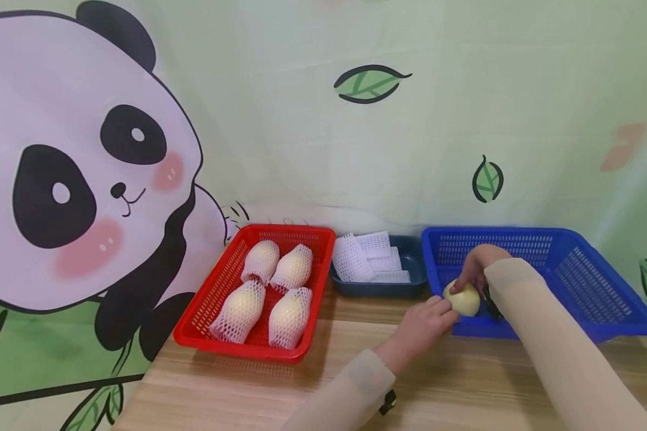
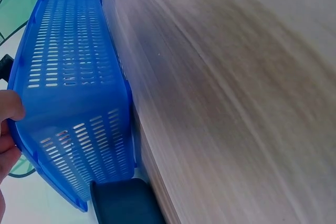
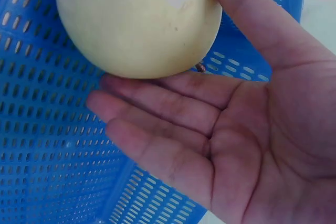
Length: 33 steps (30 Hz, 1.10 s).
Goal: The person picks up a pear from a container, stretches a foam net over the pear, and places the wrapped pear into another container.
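Observation:
My right hand reaches into the blue basket and holds a bare, pale yellow round fruit. In the right wrist view its thumb presses one side of the fruit, while the fingers lie along the underside by a short brown stem. My left hand is at the basket's front left corner, fingertips close beside the fruit. In the left wrist view its thumb overlaps the outer wall of the blue basket, with the fingers curled at the rim.
At the left, a red basket bears several pale fruits in white foam nets. Between the two baskets stands a dark blue bin with flat white foam net sleeves. A panda-printed cloth hangs behind the wooden table.

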{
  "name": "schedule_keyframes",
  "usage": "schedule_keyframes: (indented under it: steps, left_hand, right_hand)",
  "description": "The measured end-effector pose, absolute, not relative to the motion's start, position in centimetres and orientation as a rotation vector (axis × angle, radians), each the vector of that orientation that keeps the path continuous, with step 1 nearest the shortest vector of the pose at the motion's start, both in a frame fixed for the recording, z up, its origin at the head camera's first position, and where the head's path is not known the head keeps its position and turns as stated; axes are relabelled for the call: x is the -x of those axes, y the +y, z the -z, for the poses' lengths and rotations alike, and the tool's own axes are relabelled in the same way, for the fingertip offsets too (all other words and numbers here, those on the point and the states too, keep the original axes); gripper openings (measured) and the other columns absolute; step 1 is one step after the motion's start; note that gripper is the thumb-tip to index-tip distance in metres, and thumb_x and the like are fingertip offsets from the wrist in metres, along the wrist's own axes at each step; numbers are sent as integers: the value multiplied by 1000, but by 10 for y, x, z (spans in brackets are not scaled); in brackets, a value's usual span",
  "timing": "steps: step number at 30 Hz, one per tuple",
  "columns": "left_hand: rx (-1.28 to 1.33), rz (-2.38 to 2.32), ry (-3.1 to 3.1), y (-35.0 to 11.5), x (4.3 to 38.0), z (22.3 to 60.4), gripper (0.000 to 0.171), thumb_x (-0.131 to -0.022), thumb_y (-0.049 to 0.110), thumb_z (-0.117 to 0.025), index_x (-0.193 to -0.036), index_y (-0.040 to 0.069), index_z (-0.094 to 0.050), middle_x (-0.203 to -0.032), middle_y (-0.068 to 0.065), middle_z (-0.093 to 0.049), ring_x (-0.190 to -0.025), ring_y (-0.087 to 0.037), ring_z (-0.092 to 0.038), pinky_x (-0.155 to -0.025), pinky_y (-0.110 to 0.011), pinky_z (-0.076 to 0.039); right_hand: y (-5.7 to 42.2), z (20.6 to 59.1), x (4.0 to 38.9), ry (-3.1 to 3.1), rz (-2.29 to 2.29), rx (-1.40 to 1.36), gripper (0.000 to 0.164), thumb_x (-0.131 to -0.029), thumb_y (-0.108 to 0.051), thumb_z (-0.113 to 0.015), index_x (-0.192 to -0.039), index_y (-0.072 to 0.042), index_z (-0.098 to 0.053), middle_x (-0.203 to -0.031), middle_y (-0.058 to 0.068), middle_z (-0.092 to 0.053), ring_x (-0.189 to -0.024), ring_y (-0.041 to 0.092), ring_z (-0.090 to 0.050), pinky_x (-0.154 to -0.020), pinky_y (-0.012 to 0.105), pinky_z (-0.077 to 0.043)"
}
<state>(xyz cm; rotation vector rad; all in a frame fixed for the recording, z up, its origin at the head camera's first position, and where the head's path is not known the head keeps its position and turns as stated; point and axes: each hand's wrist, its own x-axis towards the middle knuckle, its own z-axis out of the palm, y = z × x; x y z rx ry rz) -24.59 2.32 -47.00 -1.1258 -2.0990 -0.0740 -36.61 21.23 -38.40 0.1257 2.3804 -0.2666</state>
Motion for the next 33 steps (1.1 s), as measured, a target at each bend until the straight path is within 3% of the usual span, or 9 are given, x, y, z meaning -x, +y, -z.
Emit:
schedule_keyframes:
  steps: [7, 13, 19, 25, 29, 33]
  left_hand:
    - [1137, 110, -2113, 23, 243, 469, 7, -87, 17, -78, -90, 22, -73, -92, 11, -69, -85, -4, -60, -71, -10, -49]
    - [1130, 121, -2116, 22, 243, 470, 8, -88, 17, -78, -92, 23, -75, -93, 11, -69, -85, -3, -59, -72, -8, -48]
    - [1130, 153, -2125, 22, 245, 474, 7, -89, 17, -78, -92, 22, -76, -94, 11, -71, -86, -4, -60, -75, -9, -50]
    - [1136, 181, -2117, 23, 244, 474, 8, -88, 17, -79, -94, 22, -77, -95, 10, -72, -88, -5, -61, -77, -9, -50]
    - [1135, 192, -2100, 23, 244, 474, 9, -87, 17, -80, -94, 22, -78, -95, 10, -73, -87, -4, -62, -77, -9, -50]
    - [1117, 224, -2090, 22, 244, 476, 5, -88, 17, -79, -91, 21, -78, -89, 9, -71, -84, -5, -61, -73, -10, -50]
  right_hand:
    - [208, 388, 376, 2321, 377, -280, 66, -72, -42, -90, -108, 7, -66, -108, 18, -68, -100, 30, -63, -94, 42, -58]
    - [203, 392, 377, 2235, 498, -449, 61, -67, -30, -93, -106, 8, -65, -103, 20, -65, -96, 31, -63, -85, 37, -60]
    - [201, 396, 376, 2280, 489, -410, 53, -63, -31, -96, -97, 3, -73, -98, 20, -67, -90, 30, -66, -78, 35, -62]
    - [202, 396, 376, 2284, 444, -411, 57, -60, -35, -97, -97, 1, -73, -98, 19, -66, -90, 31, -66, -78, 36, -62]
    - [201, 391, 376, 2256, 446, -371, 58, -63, -34, -95, -100, 3, -72, -101, 19, -67, -92, 30, -65, -81, 37, -62]
    - [202, 382, 375, 2265, 344, -105, 60, -75, -41, -86, -107, 5, -67, -107, 17, -69, -98, 26, -65, -89, 35, -59]
